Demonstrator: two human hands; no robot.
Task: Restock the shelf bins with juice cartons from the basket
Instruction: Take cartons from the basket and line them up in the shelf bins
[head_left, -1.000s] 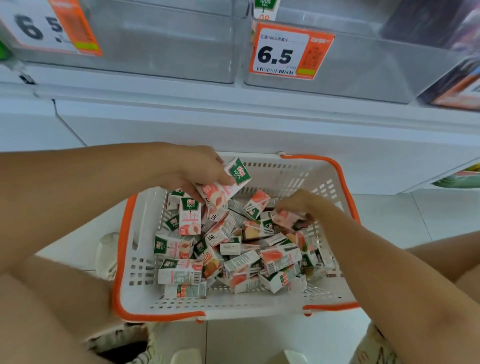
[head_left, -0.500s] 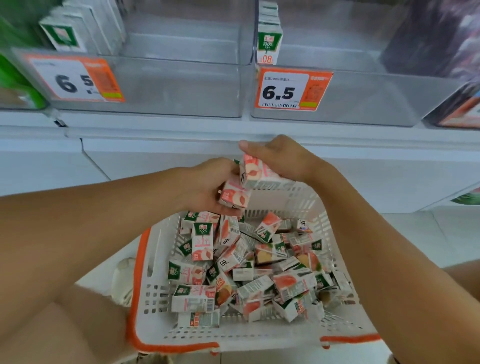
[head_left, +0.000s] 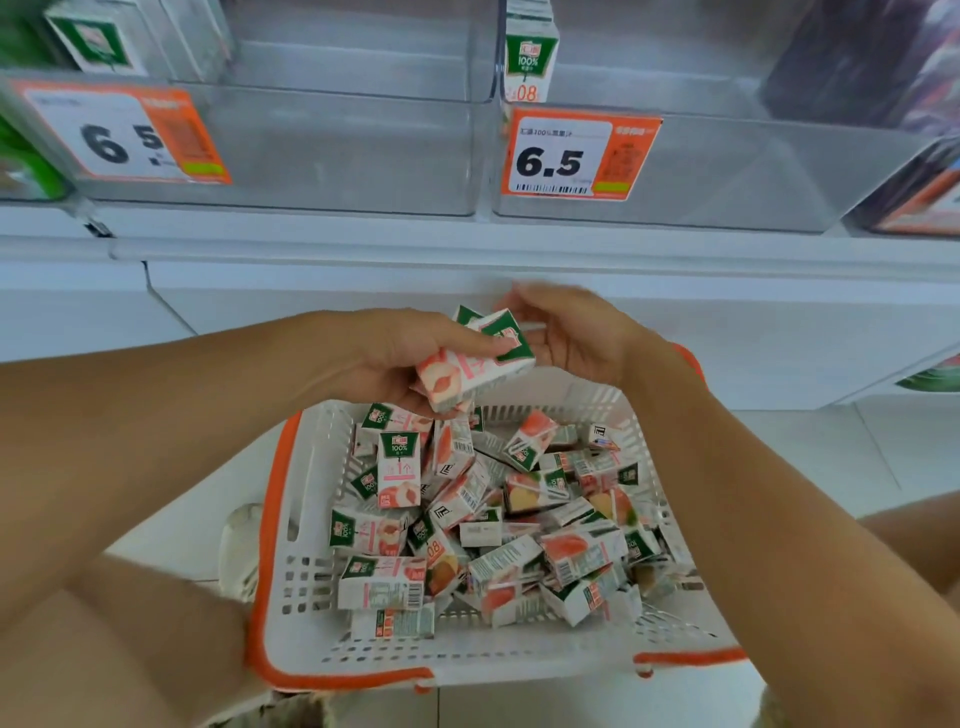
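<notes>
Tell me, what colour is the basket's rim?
Orange, on a white basket; the rim shows best in the head view, the only one.

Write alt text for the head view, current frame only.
A person's left hand grips a small stack of peach juice cartons above a white, orange-rimmed basket heaped with loose cartons, while the right hand, fingers relaxed, touches the stack's far side. Above, clear shelf bins carry orange 6.5 price tags and look mostly empty.
</notes>
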